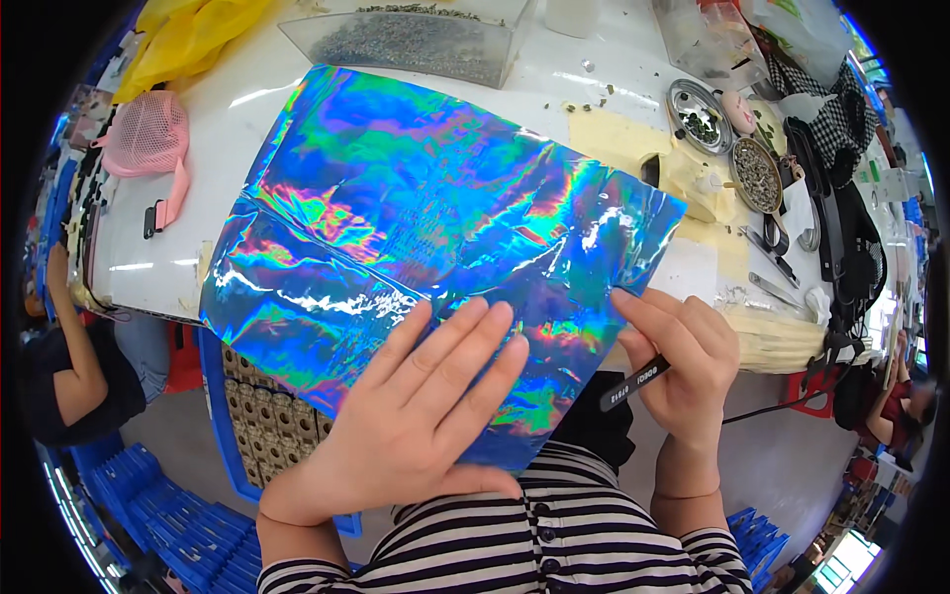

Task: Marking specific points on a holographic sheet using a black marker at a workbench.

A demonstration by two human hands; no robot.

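Observation:
A shiny blue holographic sheet (426, 198) with creases and rainbow glints lies across the white table, and its near part hangs over the front edge. My left hand (416, 416) rests flat on the near part of the sheet, fingers stretched out and a little apart. At the sheet's right edge, my right hand (688, 356) is closed, thumb and index finger pinching the border. The same hand holds a slim black tool that looks like tweezers (633, 384), its flat end sticking out to the left below the fingers. What lies under the sheet is hidden.
A clear tray (475, 59) of small parts stands beyond the sheet. To the right are a round metal dish (701, 117), a bowl of small pieces (757, 173) and loose tools. A pink mesh item (146, 134) lies left. Below the table edge sits a blue crate (220, 426).

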